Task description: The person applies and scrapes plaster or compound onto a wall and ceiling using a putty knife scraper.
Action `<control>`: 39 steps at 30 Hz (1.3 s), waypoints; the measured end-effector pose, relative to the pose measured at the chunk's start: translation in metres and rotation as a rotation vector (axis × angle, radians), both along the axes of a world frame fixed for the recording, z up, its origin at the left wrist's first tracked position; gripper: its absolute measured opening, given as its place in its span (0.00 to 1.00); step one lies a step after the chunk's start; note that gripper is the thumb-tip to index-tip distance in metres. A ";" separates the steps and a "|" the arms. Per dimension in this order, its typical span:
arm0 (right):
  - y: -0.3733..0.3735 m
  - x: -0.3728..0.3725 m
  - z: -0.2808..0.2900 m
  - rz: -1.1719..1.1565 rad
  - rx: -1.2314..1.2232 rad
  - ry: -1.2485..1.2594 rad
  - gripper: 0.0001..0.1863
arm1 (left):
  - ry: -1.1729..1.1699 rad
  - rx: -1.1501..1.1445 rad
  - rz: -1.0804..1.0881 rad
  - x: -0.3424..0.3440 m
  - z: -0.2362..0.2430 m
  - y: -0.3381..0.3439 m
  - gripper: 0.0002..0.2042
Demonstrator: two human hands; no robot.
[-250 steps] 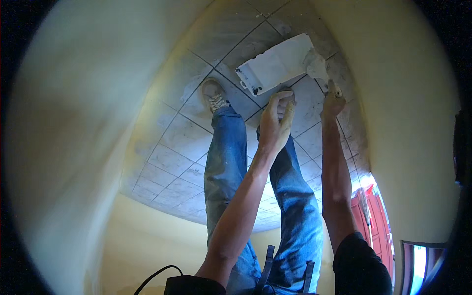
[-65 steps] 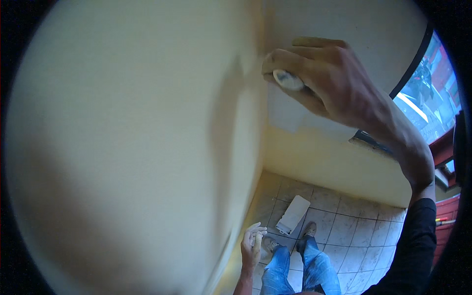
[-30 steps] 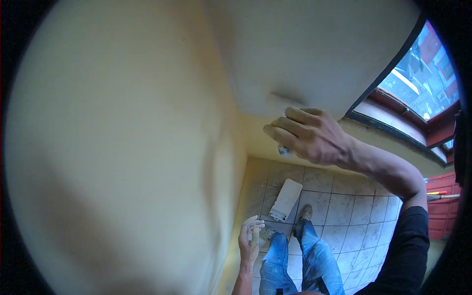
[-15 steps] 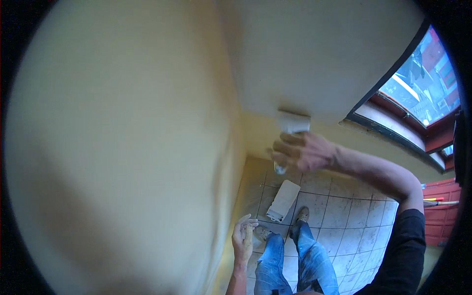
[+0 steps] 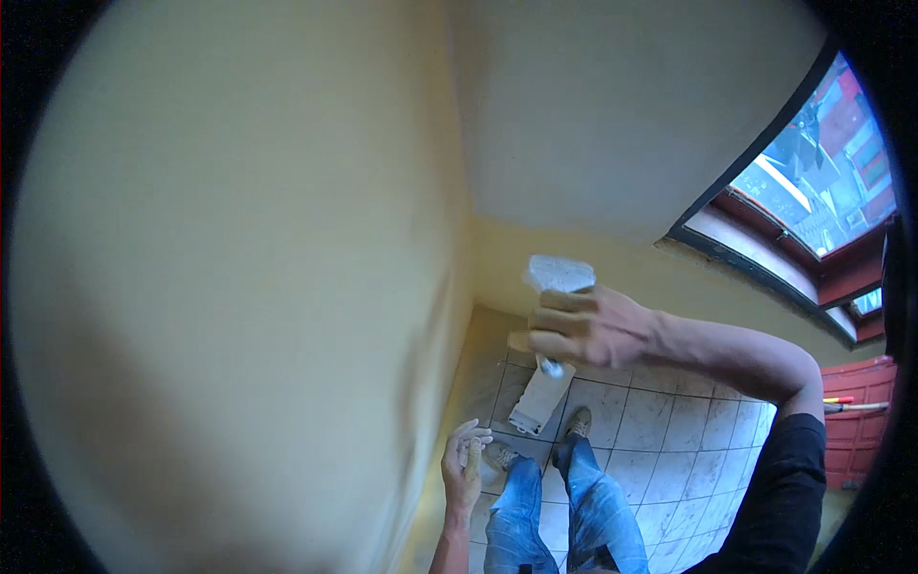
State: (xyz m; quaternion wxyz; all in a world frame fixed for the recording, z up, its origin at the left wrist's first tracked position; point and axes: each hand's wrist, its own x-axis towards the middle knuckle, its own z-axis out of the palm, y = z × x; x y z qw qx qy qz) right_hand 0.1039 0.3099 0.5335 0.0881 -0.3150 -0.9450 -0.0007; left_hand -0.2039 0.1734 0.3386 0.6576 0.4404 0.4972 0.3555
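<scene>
My right hand [image 5: 598,330] is closed round the handle of a putty knife [image 5: 561,274]. The wide, whitish blade points away from me, and the handle's end shows below my fingers. The knife is in front of the yellow lower wall near the corner; whether it touches that wall I cannot tell. Lower down, my left hand [image 5: 462,466] is beside the left wall [image 5: 239,239], with pale smears on its loosely bent fingers. The fingers and thumb stand apart, and nothing shows in them.
A long off-white box [image 5: 542,400] lies on the tiled floor [image 5: 650,411] by my feet. At the right is a window [image 5: 813,163] with a dark edge and a red-brown frame. Below it, a red panel [image 5: 856,435] has stick-like handles [image 5: 856,408] in front.
My right hand has moved down with the putty knife, away from the grey upper wall. My left hand has shifted slightly left, and the whole view has moved a little.
</scene>
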 end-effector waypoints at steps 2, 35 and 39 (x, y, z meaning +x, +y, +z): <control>0.016 0.022 -0.036 -0.010 0.116 -0.008 0.15 | -0.037 0.006 -0.004 0.008 0.001 0.003 0.16; -0.045 0.048 0.038 0.202 0.375 0.172 0.10 | 0.095 0.152 -0.033 0.109 0.036 -0.014 0.17; -0.038 0.049 -0.021 0.048 0.049 0.280 0.16 | -0.030 0.130 0.027 0.129 0.039 -0.015 0.20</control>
